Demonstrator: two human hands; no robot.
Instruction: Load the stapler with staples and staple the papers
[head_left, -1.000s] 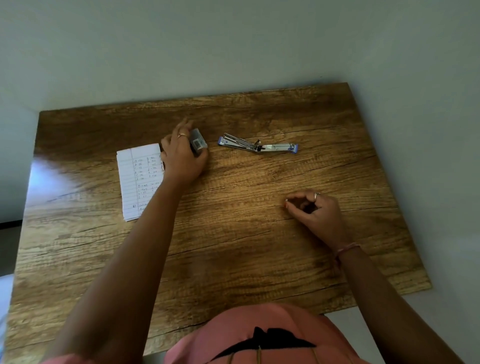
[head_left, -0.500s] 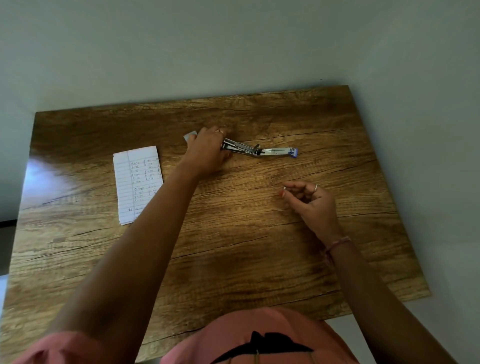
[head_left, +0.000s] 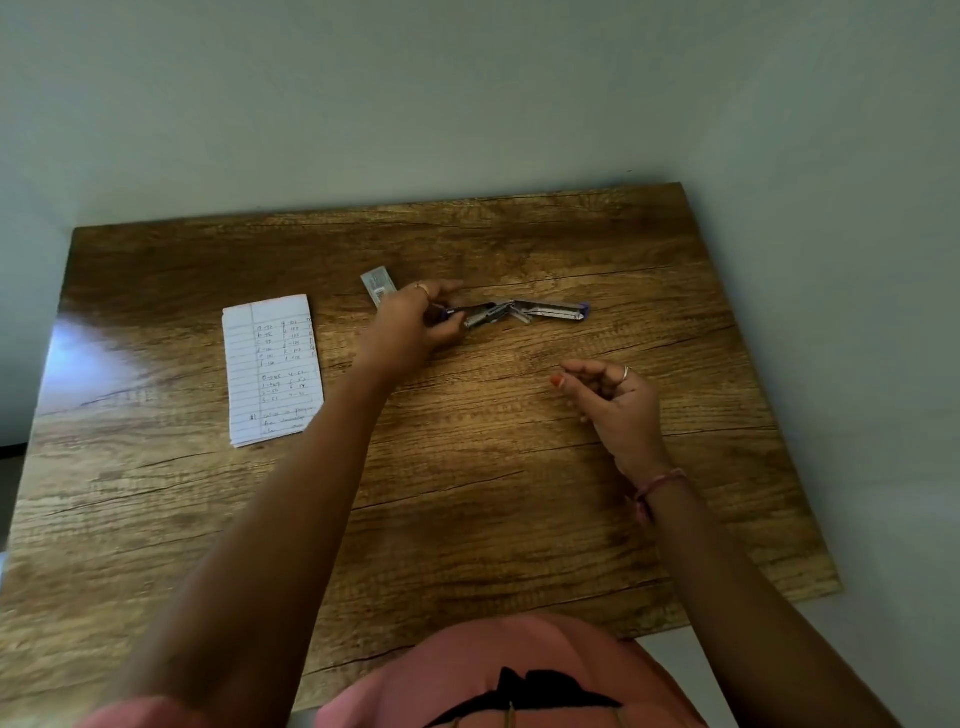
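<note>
Stapler (head_left: 524, 312): lies opened out on the tabletop (head_left: 467, 467), upper centre of the frame. Metal arms are splayed in a shallow V; the right arm runs to a blue tip at the right end, the left arm is raised slightly and taken at its left end.

Left hand (head_left: 410, 322): seen just left of the stapler, fingers and thumb curled round the left end of the stapler, gripping it. A ring is worn on one finger. The forearm runs down to the lower left of the frame.

Staple box (head_left: 378, 283): a small grey pack, lying flat just above and left of the left hand, partly hidden by the knuckles. Whether it is touched cannot be told.

Papers (head_left: 272, 369): a small stack of lined sheets with handwritten figures, lying flat at left of centre, apart from the hand and the stapler. The lower right corner is covered by the forearm.

Right hand (head_left: 610, 395): held right of centre, below the stapler and apart from it. Fingers are loosely curled, thumb and forefinger tips brought near each other; whether anything small is pinched there cannot be told. A ring and a thread wristband (head_left: 657, 486) are worn.

Pink garment (head_left: 519, 675): seen at the bottom edge. Pale wall (head_left: 467, 104) behind the tabletop.
</note>
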